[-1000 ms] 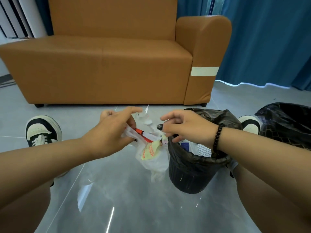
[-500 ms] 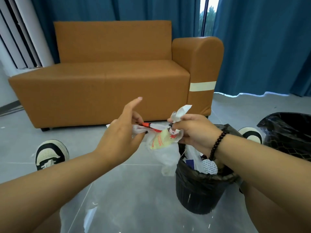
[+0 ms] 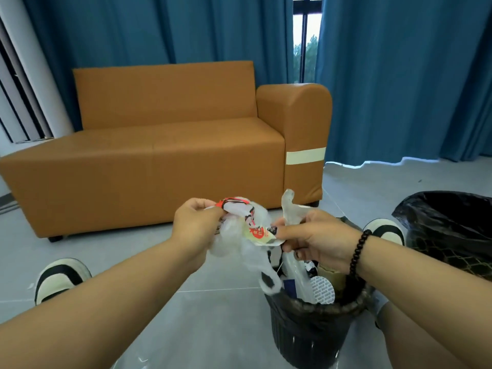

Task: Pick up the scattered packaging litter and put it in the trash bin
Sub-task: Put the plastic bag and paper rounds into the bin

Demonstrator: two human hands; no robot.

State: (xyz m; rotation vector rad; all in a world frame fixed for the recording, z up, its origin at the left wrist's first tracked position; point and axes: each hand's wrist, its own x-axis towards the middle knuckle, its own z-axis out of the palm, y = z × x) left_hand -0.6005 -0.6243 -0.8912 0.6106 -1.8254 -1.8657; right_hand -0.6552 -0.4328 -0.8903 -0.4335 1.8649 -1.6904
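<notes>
A crumpled clear plastic wrapper (image 3: 246,235) with red, black and yellow print hangs between my two hands, just left of and above the bin's mouth. My left hand (image 3: 195,227) grips its left end with curled fingers. My right hand (image 3: 314,235), a black bead bracelet on its wrist, pinches the right end, and a clear flap sticks up above it. The small black trash bin (image 3: 308,328) stands on the floor under my right hand, lined with a black bag and full of packaging litter.
An orange sofa (image 3: 170,155) stands behind the hands, with blue curtains (image 3: 399,75) beyond. A second black-bagged bin (image 3: 450,230) is at the right. My shoes (image 3: 61,278) rest on the grey tiled floor on both sides.
Both hands have lifted the wrapper higher and toward the bin. My left index finger, pointing out before, is now curled onto the wrapper. The camera has tilted upward.
</notes>
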